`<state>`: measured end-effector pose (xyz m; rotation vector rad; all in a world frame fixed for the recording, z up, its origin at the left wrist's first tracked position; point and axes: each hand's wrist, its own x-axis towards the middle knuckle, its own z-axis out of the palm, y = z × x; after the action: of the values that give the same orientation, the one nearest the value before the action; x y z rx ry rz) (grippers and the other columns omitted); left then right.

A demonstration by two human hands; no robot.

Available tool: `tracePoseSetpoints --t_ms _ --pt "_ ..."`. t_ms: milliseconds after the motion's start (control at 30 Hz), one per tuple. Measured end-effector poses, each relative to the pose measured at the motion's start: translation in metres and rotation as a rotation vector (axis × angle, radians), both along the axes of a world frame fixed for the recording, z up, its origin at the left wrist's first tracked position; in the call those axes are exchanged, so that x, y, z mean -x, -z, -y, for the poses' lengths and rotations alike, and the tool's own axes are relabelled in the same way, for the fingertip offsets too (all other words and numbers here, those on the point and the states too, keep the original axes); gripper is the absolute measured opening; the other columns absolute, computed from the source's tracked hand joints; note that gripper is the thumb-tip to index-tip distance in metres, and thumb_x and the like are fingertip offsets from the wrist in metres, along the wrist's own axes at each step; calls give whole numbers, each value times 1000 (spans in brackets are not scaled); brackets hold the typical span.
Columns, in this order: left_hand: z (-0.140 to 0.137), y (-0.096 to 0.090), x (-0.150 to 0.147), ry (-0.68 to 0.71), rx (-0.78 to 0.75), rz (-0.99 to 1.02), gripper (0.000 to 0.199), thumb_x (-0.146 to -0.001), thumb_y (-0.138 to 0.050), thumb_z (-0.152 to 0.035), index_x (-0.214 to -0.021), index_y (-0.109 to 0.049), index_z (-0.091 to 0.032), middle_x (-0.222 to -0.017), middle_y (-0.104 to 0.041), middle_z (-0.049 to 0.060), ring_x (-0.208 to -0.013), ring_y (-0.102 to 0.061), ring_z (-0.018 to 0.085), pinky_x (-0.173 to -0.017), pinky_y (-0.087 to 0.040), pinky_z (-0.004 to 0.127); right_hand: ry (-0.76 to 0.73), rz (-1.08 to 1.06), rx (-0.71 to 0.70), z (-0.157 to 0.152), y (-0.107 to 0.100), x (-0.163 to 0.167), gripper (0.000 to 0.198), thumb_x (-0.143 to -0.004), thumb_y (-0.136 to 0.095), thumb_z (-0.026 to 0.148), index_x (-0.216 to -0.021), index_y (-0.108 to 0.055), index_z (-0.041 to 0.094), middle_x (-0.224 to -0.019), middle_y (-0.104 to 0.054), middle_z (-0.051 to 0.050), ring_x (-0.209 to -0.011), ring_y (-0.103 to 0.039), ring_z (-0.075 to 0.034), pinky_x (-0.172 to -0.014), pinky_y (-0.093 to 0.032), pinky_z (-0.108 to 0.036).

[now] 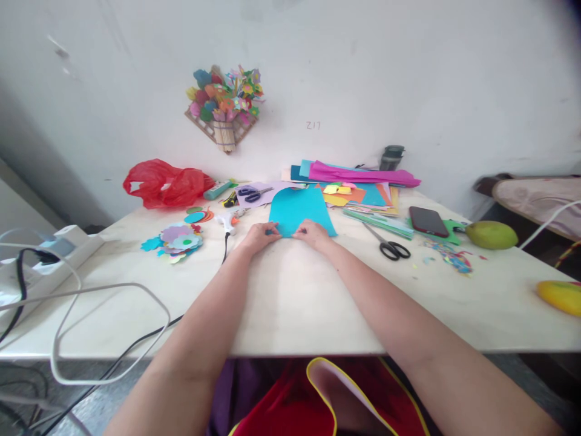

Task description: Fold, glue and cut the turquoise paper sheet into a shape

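Near edge of the blue sheet (300, 212) is pinched by both the left hand (262, 236) and the right hand (314, 232), fingertips and thumbs, pretty much mid-frame; whether it's folded under there can't be told. Neither hand is really nearer: the left corner is hidden by the left one, while the right corner is left poking out past the other. The sheet is laid out straight away from the grip, long axis seemingly pointed up-frame, far end curled. Beyond, pink paper (358, 174) is piled upper right of center.
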<state>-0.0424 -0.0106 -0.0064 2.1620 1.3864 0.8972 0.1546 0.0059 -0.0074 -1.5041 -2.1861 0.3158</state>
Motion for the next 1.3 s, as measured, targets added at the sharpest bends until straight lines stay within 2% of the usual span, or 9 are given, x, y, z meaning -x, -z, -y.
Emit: tracePoseSetpoints --t_ms 267,467,633,733,833,967,1100,1300 --pt "1 -3 -1 -72 1 -85 16 -68 -57 -34 -72 -63 -20 -124 -52 3 -96 -58 20 -83 -42 29 36 24 31 -2 1 2 22 -75 -56 41 -74 -64 20 -97 -60 -2 -82 -55 -14 -63 -37 -22" --pt "2 -5 -8 -104 -48 -213 14 -72 -53 -30 -70 -60 -19 -125 -51 6 -106 -52 20 -88 -40 30 44 53 27 -6 2 4 25 -75 -54 44 -72 -63 20 -96 -59 -3 -81 -55 -14 -62 -37 -23" --pt "-5 -1 -11 -137 -100 -358 19 -77 -46 -30 -71 -60 -18 -120 -54 8 -123 -35 19 -101 -28 31 83 79 43 -5 0 5 24 -74 -56 44 -73 -62 21 -97 -58 -2 -81 -54 -13 -62 -37 -21" --pt "-9 2 -11 -137 -139 -455 25 -80 -40 -32 -72 -59 -18 -111 -59 8 -125 -32 17 -107 -18 31 100 83 47 -5 -1 6 23 -74 -56 44 -76 -62 21 -98 -57 -2 -81 -54 -13 -62 -37 -21" --pt "-10 3 -12 -164 -169 -519 29 -82 -38 -33 -76 -61 -16 -117 -55 9 -127 -28 18 -108 -14 31 102 72 39 -5 1 6 22 -73 -57 43 -79 -62 22 -100 -56 -2 -81 -53 -13 -62 -36 -21" --pt "-6 1 -14 -229 -121 -559 35 -82 -37 -37 -81 -62 -13 -130 -44 11 -130 -20 21 -107 -16 31 96 60 32 -5 2 6 21 -73 -57 42 -81 -62 22 -100 -56 -2 -82 -53 -13 -61 -35 -21" --pt "-4 -1 -12 -300 -46 -579 40 -81 -36 -45 -83 -63 -16 -136 -37 8 -131 -14 26 -106 -16 37 94 60 29 -5 2 5 22 -73 -56 42 -80 -62 22 -99 -56 -2 -80 -53 -13 -61 -35 -21" --pt "-3 -1 -4 -352 5 -581 46 -77 -36 -57 -79 -62 -19 -139 -33 5 -132 -10 28 -104 -17 42 100 61 39 -4 1 6 22 -73 -56 42 -79 -62 22 -99 -56 -2 -80 -53 -13 -60 -35 -21"
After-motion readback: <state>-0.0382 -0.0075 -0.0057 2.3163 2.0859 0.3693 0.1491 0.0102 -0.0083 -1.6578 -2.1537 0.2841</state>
